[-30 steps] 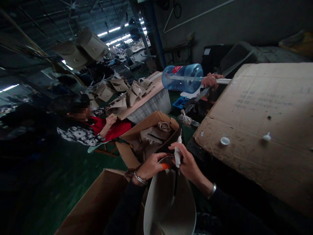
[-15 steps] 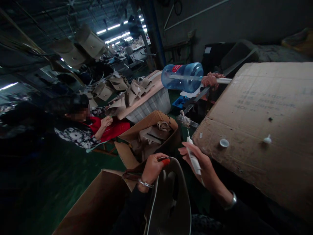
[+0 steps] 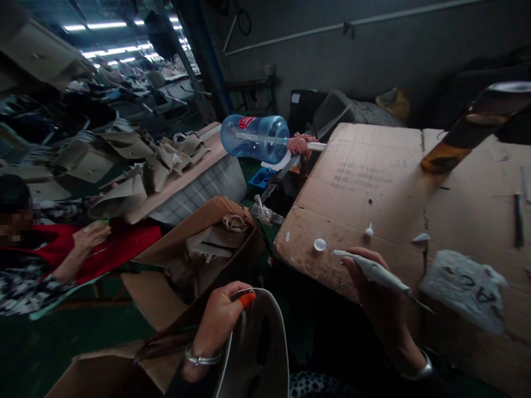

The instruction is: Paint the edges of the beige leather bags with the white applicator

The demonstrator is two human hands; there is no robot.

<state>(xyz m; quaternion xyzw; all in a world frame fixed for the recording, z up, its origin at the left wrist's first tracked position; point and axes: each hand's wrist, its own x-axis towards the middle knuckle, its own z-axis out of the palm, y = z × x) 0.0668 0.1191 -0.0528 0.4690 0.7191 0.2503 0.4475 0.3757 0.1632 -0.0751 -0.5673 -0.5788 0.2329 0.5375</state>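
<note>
My left hand (image 3: pixel 219 323) is closed on the top edge of a grey bag-shaped piece (image 3: pixel 257 354) held upright in my lap; an orange cover sits on one fingertip. My right hand (image 3: pixel 373 287) grips a slim white glue tube (image 3: pixel 373 270) lying across its fingers. The tube's nozzle tip rests at a small white cap (image 3: pixel 319 244) on the cardboard-covered table (image 3: pixel 373 182).
A second small white cap (image 3: pixel 368 231) and a crumpled white sheet (image 3: pixel 460 287) lie on the cardboard. Open cartons (image 3: pixel 207 243) with cut pieces stand to my left. A blue water jug (image 3: pixel 253 138) lies beyond. A seated person's hand (image 3: pixel 89 235) is at far left.
My right hand has swung the glue tube away from the bag piece to the right, over the cardboard. The left hand keeps its hold, and the view has turned right.
</note>
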